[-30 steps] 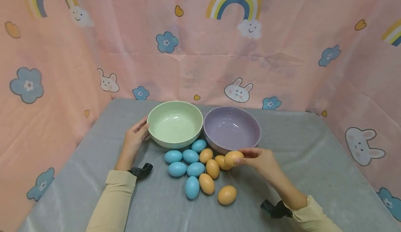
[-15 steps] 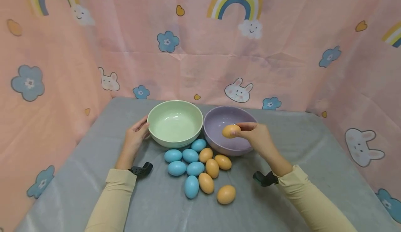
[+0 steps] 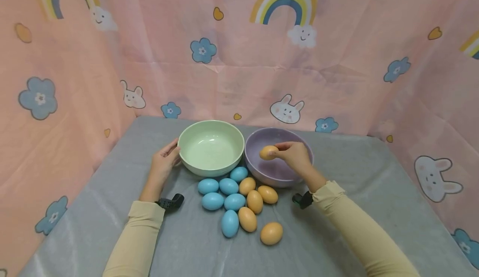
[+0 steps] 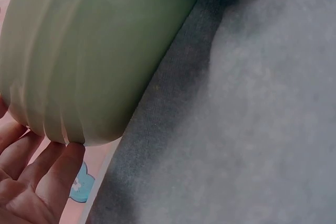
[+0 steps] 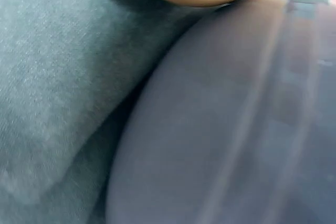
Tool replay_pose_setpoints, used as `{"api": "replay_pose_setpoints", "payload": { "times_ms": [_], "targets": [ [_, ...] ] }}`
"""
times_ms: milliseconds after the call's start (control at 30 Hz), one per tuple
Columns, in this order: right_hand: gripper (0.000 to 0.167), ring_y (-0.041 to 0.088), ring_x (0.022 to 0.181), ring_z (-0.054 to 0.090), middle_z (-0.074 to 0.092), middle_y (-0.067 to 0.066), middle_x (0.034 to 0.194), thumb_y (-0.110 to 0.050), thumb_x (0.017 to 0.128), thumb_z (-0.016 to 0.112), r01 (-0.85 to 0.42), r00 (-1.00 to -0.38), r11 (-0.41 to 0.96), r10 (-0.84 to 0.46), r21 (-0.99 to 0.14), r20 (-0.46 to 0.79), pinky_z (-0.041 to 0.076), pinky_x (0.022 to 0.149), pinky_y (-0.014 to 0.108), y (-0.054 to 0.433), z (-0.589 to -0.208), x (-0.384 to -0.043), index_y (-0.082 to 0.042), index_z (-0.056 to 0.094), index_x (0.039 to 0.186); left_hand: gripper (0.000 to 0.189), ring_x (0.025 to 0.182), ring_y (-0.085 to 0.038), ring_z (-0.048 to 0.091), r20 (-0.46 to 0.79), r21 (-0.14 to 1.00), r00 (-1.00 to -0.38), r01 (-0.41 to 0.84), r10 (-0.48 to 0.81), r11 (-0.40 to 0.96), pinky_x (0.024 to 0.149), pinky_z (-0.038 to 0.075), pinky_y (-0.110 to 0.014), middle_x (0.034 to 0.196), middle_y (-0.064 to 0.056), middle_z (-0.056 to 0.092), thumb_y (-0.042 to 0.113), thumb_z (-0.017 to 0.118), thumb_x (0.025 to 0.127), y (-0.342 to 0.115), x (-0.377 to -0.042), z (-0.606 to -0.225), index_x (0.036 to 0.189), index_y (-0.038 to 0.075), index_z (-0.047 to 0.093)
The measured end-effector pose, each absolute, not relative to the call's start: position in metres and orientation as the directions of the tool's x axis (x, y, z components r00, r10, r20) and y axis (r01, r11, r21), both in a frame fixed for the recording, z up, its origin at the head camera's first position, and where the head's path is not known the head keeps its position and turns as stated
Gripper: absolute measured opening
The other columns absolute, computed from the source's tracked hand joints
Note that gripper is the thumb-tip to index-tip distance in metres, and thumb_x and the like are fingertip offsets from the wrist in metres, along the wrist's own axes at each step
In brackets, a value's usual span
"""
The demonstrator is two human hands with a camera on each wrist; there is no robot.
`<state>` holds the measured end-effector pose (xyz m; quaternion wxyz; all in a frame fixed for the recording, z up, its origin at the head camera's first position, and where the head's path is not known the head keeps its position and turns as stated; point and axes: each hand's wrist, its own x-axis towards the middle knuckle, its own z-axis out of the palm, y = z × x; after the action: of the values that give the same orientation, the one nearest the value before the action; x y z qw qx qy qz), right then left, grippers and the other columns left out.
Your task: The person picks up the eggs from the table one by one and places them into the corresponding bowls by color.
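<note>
My right hand (image 3: 295,157) pinches an orange egg (image 3: 268,152) between thumb and fingers, over the inside of the purple bowl (image 3: 277,181). In the right wrist view the outer wall of the purple bowl (image 5: 210,119) fills much of the frame, and the hand is out of sight. At the left, my left hand (image 3: 163,162) touches the outer side of the light green bowl (image 3: 211,150). The left wrist view shows fingertips (image 4: 68,153) of that hand resting against the green bowl's wall (image 4: 94,56).
Several blue eggs (image 3: 212,201) lie on the grey cloth (image 3: 187,248) in front of the bowls. Right of them are several orange eggs (image 3: 255,202), with one orange egg (image 3: 271,233) lying apart nearer the front. A pink printed curtain (image 3: 239,81) encloses the back and sides.
My right hand has lifted the orange egg from in front of the purple bowl and carried it forward and slightly left, over the bowl. The left hand stays against the green bowl.
</note>
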<state>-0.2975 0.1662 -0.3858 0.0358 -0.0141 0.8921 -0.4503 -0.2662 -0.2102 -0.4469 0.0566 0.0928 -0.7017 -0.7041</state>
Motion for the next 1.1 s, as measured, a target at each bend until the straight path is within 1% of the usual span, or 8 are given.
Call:
{"api": "replay_pose_setpoints", "payload": {
  "times_ms": [133,233,300,400,567,667,867,1100],
  "targets": [
    [0.049,0.032,0.123,0.060,0.068,0.019,0.124,-0.029,0.087,0.079,0.002,-0.997,0.609,-0.055,-0.793,-0.045,0.052,0.099,0.039,0.163,-0.393,-0.302,0.002,0.068,0.123,0.050,0.137,-0.021,0.052,-0.057,0.998,-0.976,-0.056,-0.212,-0.009,0.109,0.048,-0.034,0.156,-0.005,0.044,0.024,0.056,0.103,-0.210,-0.266,-0.446,0.151,0.016,0.043],
    [0.047,0.031,0.119,0.063,0.069,0.019,0.122,-0.027,0.085,0.080,0.009,-0.998,0.615,-0.040,-0.789,-0.042,0.054,0.093,0.034,0.161,-0.396,-0.305,0.002,0.069,0.121,0.051,0.137,-0.021,0.051,-0.056,0.998,-0.976,-0.055,-0.208,-0.013,0.110,0.047,-0.037,0.156,-0.004,0.043,0.026,0.056,0.103,-0.210,-0.264,-0.445,0.151,0.017,0.043],
    [0.047,0.031,0.116,0.064,0.070,0.019,0.121,-0.027,0.084,0.081,0.008,-0.999,0.620,-0.036,-0.785,-0.039,0.054,0.090,0.031,0.159,-0.399,-0.307,0.002,0.070,0.119,0.051,0.138,-0.021,0.051,-0.054,0.999,-0.976,-0.053,-0.209,-0.011,0.110,0.047,-0.036,0.156,-0.004,0.043,0.026,0.056,0.103,-0.210,-0.264,-0.445,0.151,0.017,0.043],
    [0.045,0.031,0.116,0.064,0.071,0.020,0.119,-0.026,0.083,0.082,0.010,-0.999,0.628,-0.032,-0.779,-0.039,0.055,0.092,0.033,0.158,-0.402,-0.310,0.003,0.072,0.117,0.050,0.137,-0.021,0.051,-0.052,0.999,-0.976,-0.052,-0.213,-0.007,0.108,0.049,-0.031,0.156,-0.004,0.044,0.026,0.056,0.103,-0.210,-0.264,-0.445,0.151,0.017,0.043],
    [0.046,0.032,0.121,0.063,0.071,0.019,0.119,-0.026,0.082,0.083,0.024,-0.998,0.651,-0.034,-0.759,-0.061,0.052,0.102,0.040,0.157,-0.405,-0.312,0.002,0.072,0.116,0.049,0.137,-0.022,0.052,-0.040,0.999,-0.976,-0.040,-0.216,-0.004,0.098,0.053,-0.019,0.155,-0.006,0.045,0.024,0.055,0.103,-0.209,-0.265,-0.446,0.150,0.015,0.044],
    [0.046,0.033,0.123,0.061,0.070,0.018,0.121,-0.027,0.082,0.083,0.029,-0.996,0.670,-0.043,-0.742,-0.077,0.050,0.105,0.042,0.156,-0.405,-0.313,0.001,0.072,0.117,0.049,0.137,-0.023,0.052,-0.034,0.999,-0.976,-0.033,-0.215,-0.010,0.093,0.053,-0.015,0.154,-0.008,0.046,0.021,0.054,0.103,-0.209,-0.266,-0.447,0.150,0.013,0.044],
    [0.047,0.034,0.124,0.060,0.069,0.018,0.123,-0.027,0.083,0.082,0.031,-0.994,0.684,-0.056,-0.728,-0.095,0.050,0.106,0.043,0.156,-0.406,-0.314,0.001,0.071,0.119,0.049,0.136,-0.023,0.052,-0.043,0.999,-0.973,-0.042,-0.226,-0.012,0.094,0.054,-0.017,0.154,-0.007,0.046,0.022,0.055,0.103,-0.210,-0.267,-0.448,0.150,0.014,0.044],
    [0.049,0.033,0.123,0.060,0.070,0.018,0.122,-0.027,0.079,0.085,0.041,-0.991,0.679,-0.064,-0.733,-0.115,0.048,0.107,0.042,0.157,-0.409,-0.316,0.000,0.072,0.117,0.050,0.136,-0.022,0.052,-0.050,0.999,-0.974,-0.047,-0.223,-0.019,0.097,0.053,-0.019,0.154,-0.006,0.046,0.024,0.056,0.102,-0.209,-0.266,-0.447,0.150,0.015,0.044]
  ]
}}
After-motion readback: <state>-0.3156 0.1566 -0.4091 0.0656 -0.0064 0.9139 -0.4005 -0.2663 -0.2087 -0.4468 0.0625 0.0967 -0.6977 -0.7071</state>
